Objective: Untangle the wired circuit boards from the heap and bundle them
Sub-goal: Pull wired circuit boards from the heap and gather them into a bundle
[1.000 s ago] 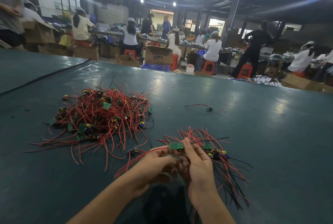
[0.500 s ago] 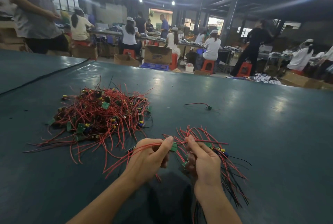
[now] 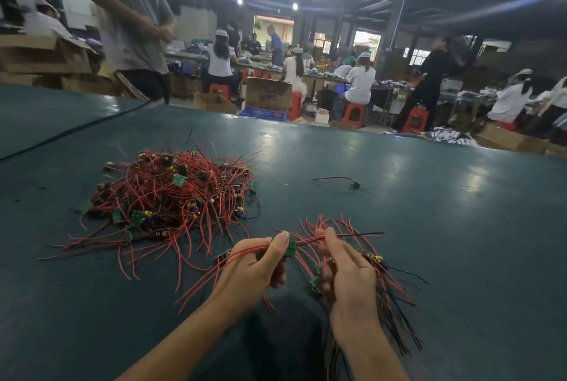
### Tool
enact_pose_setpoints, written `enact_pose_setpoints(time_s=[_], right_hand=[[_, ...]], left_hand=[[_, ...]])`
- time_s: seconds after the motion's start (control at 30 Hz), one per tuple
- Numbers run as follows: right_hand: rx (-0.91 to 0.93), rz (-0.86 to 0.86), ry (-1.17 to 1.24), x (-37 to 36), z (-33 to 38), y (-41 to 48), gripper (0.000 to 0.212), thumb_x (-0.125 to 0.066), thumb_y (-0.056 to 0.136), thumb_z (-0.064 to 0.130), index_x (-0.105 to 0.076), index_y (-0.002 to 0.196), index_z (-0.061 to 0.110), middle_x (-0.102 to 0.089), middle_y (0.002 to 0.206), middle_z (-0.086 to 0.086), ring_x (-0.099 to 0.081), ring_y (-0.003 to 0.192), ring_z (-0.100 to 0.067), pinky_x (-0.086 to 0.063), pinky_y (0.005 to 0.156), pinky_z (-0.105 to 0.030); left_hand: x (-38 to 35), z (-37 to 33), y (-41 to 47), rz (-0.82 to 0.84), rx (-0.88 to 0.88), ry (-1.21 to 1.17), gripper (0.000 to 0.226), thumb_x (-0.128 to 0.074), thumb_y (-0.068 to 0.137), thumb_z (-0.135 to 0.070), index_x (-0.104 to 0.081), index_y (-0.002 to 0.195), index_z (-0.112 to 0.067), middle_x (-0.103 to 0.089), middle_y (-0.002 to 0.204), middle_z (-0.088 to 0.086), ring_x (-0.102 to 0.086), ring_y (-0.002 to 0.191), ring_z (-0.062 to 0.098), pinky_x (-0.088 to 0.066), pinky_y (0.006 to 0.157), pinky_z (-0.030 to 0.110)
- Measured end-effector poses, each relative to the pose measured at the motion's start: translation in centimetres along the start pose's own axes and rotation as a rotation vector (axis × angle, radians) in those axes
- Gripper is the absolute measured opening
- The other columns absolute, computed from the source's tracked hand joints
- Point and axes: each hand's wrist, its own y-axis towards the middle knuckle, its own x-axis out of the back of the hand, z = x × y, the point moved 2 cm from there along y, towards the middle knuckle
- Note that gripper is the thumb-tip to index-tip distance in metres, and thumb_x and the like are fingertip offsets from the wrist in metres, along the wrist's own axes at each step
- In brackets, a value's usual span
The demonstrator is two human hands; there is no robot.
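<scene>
We are noting the left hand (image 3: 257,270) pinching a small green circuit board (image 3: 290,248) and the right hand (image 3: 346,273) pinching thin red wires (image 3: 310,240); a tangled red-wire heap (image 3: 171,193) is lying nearby, left.

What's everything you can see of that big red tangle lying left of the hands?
The heap is a loose mound of red wires, a few black, tangled round small green circuit boards with yellow and blue parts. It lies on the dark green table; stray wire ends fan out around it. Neither the left hand nor the right hand touches it; both pinch a separate wired board.
</scene>
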Motion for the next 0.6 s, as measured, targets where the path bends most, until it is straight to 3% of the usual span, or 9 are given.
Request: enact_pose_setpoints(time_s=[0.07, 0.1, 0.17, 0.27, 0.33, 0.47, 0.6], right_hand=[[0.019, 0.089, -0.079, -1.1, -0.5, -0.8, 0.015, -0.072, 0.074, 0.033, -0.079, 0.071, 0.021, -0.065, 0.060, 0.002, -0.053, 0.047, -0.010, -0.044, 0.045, -0.022], [0.032, 0.122, -0.096, -1.6, -0.8, -1.2, 0.012, -0.072, 0.078, 0.028, -0.079, 0.073, 0.020, -0.071, 0.067, -0.003, -0.064, 0.058, -0.017, -0.054, 0.056, -0.029], [0.053, 0.125, -0.110, -2.1, -1.0, -1.6, 0.016, -0.069, 0.087, 0.019, -0.080, 0.074, 0.018, -0.075, 0.076, -0.009, -0.070, 0.072, -0.022, -0.058, 0.072, -0.036], [0.035, 0.007, -0.068, -1.3, -0.3, -1.0, 0.022, -0.068, 0.089, 0.017, -0.079, 0.070, 0.016, -0.065, 0.058, 0.005, -0.054, 0.049, -0.005, -0.044, 0.049, -0.022], [0.008, -0.096, -0.005, -0.2, 0.4, -0.2, 0.023, -0.068, 0.089, 0.017, -0.078, 0.069, 0.014, -0.054, 0.052, 0.006, -0.039, 0.040, -0.002, -0.032, 0.038, -0.018], [0.029, -0.230, 0.140, 2.0, 1.6, 1.0, 0.019, -0.066, 0.090, 0.015, -0.075, 0.074, 0.011, -0.051, 0.053, 0.006, -0.035, 0.038, -0.002, -0.027, 0.033, -0.015], [0.101, -0.226, 0.110, 1.9, 1.5, 0.9, 0.024, -0.065, 0.091, 0.025, -0.075, 0.070, 0.016, -0.047, 0.056, 0.005, -0.032, 0.039, -0.003, -0.028, 0.034, -0.016]], left_hand=[[-0.1, 0.0, 0.0, -0.005, -0.033, 0.041, 0.048, -0.050, 0.088, -0.047, -0.056, 0.052, -0.015, -0.055, 0.051, 0.001, -0.052, 0.048, 0.013, -0.043, 0.052, 0.025], [-0.1, 0.0, 0.0, -0.007, -0.049, 0.047, 0.046, -0.050, 0.088, -0.045, -0.056, 0.054, -0.016, -0.054, 0.051, -0.002, -0.051, 0.049, 0.012, -0.043, 0.051, 0.027], [-0.2, 0.0, -0.1, 0.000, -0.067, 0.033, 0.043, -0.051, 0.090, -0.043, -0.057, 0.055, -0.018, -0.052, 0.051, -0.004, -0.050, 0.049, 0.011, -0.042, 0.050, 0.028], [-0.3, 0.0, -0.2, 0.027, -0.091, 0.079, 0.053, -0.051, 0.095, -0.044, -0.054, 0.049, -0.018, -0.054, 0.047, -0.001, -0.050, 0.046, 0.009, -0.040, 0.052, 0.018], [-0.4, -0.2, -0.3, 0.047, -0.101, 0.083, 0.051, -0.049, 0.092, -0.040, -0.052, 0.047, -0.017, -0.055, 0.046, 0.001, -0.050, 0.045, 0.010, -0.041, 0.053, 0.018], [-0.7, -0.5, -0.3, 0.080, -0.124, 0.050, 0.048, -0.050, 0.092, -0.036, -0.051, 0.049, -0.014, -0.053, 0.046, 0.000, -0.050, 0.044, 0.011, -0.041, 0.052, 0.018], [-0.6, -0.3, -0.4, 0.085, -0.121, 0.025, 0.053, -0.049, 0.091, -0.044, -0.054, 0.049, -0.011, -0.054, 0.046, 0.000, -0.050, 0.044, 0.011, -0.042, 0.053, 0.019]])
